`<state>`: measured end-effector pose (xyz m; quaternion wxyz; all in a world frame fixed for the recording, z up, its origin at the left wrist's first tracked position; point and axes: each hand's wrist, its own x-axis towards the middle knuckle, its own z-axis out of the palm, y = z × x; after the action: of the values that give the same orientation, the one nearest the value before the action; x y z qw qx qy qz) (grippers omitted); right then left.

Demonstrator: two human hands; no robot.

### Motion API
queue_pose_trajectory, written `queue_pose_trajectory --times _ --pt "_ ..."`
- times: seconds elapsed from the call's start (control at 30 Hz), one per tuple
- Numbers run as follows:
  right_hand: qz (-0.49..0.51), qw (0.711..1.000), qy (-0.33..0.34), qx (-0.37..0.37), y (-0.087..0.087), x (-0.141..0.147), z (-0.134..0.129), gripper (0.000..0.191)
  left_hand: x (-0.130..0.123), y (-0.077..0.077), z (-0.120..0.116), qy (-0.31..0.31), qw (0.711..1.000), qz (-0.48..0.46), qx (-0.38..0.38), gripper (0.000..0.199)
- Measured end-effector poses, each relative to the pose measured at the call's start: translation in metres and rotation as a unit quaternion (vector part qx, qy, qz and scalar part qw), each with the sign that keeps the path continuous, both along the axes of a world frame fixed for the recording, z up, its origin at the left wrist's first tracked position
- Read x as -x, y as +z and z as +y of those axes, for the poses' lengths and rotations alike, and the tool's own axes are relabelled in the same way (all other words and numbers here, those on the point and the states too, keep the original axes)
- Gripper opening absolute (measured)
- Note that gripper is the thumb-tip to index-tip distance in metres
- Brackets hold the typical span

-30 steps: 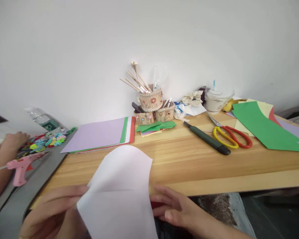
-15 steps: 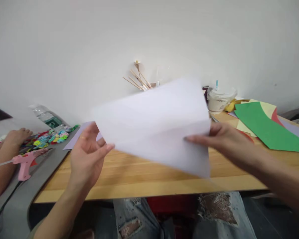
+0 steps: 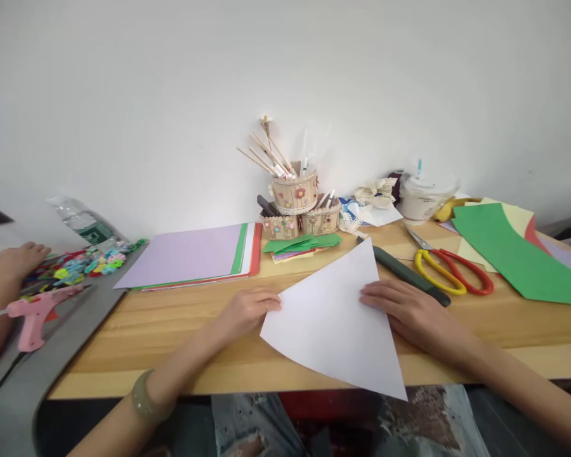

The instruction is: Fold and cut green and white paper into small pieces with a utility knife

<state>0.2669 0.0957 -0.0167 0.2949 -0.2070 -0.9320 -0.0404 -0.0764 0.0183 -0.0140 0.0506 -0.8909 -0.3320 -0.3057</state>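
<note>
White sheet [image 3: 326,320] lies lower centre between left hand [image 3: 251,311] and right hand [image 3: 412,312] — fingers together at opposite edges, clamped or not I cannot tell.

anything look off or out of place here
The clear bottle at far left looks tipped rather than upright. The coloured sheets at right lie askew. One corner of the white sheet juts past the front edge of the table.

Left grip [image 3: 255,308] curls inward while right grip [image 3: 409,312] lies palm-down.
</note>
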Motion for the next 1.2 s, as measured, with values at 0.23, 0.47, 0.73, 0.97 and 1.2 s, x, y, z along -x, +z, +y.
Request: queue_pose_trajectory --times 0.23,0.47,0.73,0.97,1.2 --pt "-0.115 0.991 0.029 -0.066 0.002 -0.001 -0.021 0.043 0.012 -0.012 -0.007 0.041 0.998 0.052 0.022 0.026" --pt "-0.122 0.992 0.006 -0.027 -0.010 0.005 -0.026 0.060 0.019 -0.017 0.001 0.054 0.996 0.066 -0.006 0.030" --pt "-0.089 0.994 0.003 0.067 -0.001 0.011 -0.018 0.045 0.020 -0.012 0.009 0.043 0.998 0.026 0.047 0.031" --pt "0.001 0.956 -0.097 0.275 0.001 0.025 -0.012 0.042 0.019 -0.005 0.015 0.140 0.934 -0.133 0.301 0.020" --pt "0.020 0.910 -0.195 0.365 0.001 0.028 0.000 0.054 0.015 -0.005 0.031 0.230 0.871 -0.185 0.393 0.047"
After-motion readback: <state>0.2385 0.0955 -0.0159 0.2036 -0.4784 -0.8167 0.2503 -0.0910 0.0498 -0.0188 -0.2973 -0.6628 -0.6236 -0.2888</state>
